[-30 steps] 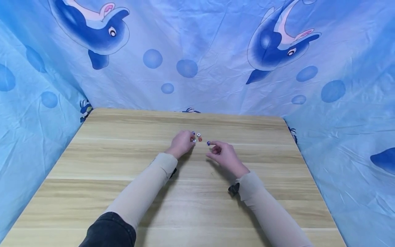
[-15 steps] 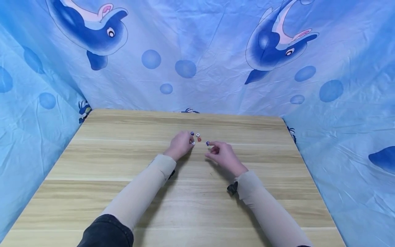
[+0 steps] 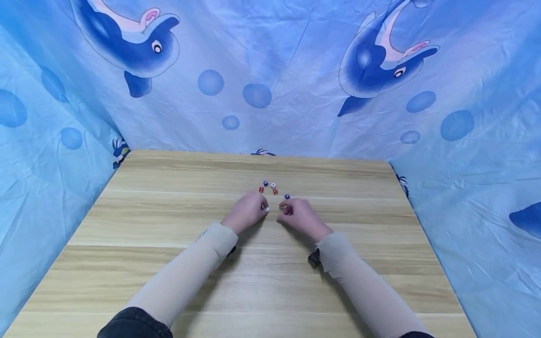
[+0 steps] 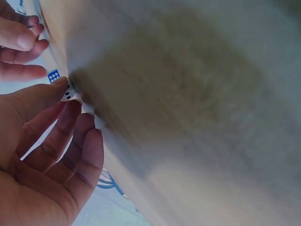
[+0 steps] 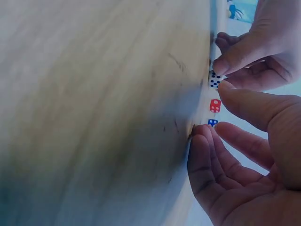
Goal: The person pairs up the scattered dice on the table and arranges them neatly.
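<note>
My left hand (image 3: 247, 212) pinches a white die (image 4: 69, 92) between thumb and fingertips, close over the table (image 3: 262, 281). To its right, my right hand (image 3: 303, 217) holds nothing visible; its fingers are loosely bent, with the thumb apart. Just beyond the right fingertips lies a blue die (image 3: 287, 196). Farther back, a loose cluster shows a second blue die (image 3: 266, 183), another white die (image 3: 273, 186) and two red dice, the left one (image 3: 261, 189) and the right one (image 3: 275, 191). In the right wrist view a red die (image 5: 215, 105) shows between the two hands.
A blue cloth (image 3: 258, 126) with dolphins and bubbles hangs behind the table's far edge and down both sides. The dice lie toward the back middle of the wooden top. Dark straps with small devices (image 3: 314, 258) sit at the wrists.
My left hand has come nearer to me with the white die, uncovering the left red die. The right hand has drawn back from the blue die that its index finger was touching.
</note>
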`<state>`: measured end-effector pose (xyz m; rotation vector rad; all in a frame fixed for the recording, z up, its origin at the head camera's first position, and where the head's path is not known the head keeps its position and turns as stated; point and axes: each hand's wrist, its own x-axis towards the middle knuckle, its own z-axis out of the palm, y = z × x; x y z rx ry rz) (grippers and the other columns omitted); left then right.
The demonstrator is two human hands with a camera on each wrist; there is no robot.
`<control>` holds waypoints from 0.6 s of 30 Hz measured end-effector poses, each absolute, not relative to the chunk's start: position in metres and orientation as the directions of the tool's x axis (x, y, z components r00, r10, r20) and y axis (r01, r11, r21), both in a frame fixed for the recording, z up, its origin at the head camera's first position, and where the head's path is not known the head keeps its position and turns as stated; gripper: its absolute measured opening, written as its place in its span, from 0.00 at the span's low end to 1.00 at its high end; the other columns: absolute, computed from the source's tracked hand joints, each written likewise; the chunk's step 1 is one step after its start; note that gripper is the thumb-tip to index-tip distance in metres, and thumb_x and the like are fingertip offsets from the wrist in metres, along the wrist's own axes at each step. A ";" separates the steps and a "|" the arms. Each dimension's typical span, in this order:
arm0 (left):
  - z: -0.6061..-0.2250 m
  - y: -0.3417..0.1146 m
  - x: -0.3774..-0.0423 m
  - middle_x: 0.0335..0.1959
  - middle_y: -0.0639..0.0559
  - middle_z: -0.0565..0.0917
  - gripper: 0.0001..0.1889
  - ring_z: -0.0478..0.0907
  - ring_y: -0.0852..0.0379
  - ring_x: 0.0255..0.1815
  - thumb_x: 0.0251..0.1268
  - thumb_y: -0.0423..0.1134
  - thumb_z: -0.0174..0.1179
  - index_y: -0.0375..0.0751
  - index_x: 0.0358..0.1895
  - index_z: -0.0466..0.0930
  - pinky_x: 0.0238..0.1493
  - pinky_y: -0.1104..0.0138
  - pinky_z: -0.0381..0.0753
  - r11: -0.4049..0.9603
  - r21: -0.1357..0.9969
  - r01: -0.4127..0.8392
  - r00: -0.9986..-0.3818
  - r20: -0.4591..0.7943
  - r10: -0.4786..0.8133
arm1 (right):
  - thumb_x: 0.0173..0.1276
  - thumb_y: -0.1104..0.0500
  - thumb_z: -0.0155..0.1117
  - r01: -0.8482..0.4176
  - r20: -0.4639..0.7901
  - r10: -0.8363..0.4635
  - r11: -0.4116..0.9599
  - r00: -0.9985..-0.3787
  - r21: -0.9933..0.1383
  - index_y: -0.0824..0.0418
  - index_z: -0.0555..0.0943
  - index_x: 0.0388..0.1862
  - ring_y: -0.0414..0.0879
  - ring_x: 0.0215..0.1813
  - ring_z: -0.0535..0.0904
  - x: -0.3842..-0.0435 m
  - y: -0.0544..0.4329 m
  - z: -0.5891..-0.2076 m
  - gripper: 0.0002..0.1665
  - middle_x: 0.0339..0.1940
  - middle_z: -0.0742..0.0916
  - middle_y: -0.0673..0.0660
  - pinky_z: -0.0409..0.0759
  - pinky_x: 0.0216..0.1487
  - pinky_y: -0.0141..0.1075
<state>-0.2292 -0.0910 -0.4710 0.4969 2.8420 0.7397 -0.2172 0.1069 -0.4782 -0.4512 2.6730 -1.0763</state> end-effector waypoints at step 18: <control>-0.473 -0.097 -0.219 0.31 0.53 0.86 0.02 0.81 0.55 0.35 0.60 0.33 0.72 0.42 0.35 0.90 0.45 0.60 0.81 0.810 0.536 0.239 -0.934 -0.102 0.343 | 0.64 0.60 0.75 -0.319 -0.110 -0.476 0.726 -0.873 -0.609 0.60 0.88 0.50 0.41 0.41 0.81 -0.224 0.077 -0.477 0.15 0.39 0.88 0.50 0.80 0.47 0.36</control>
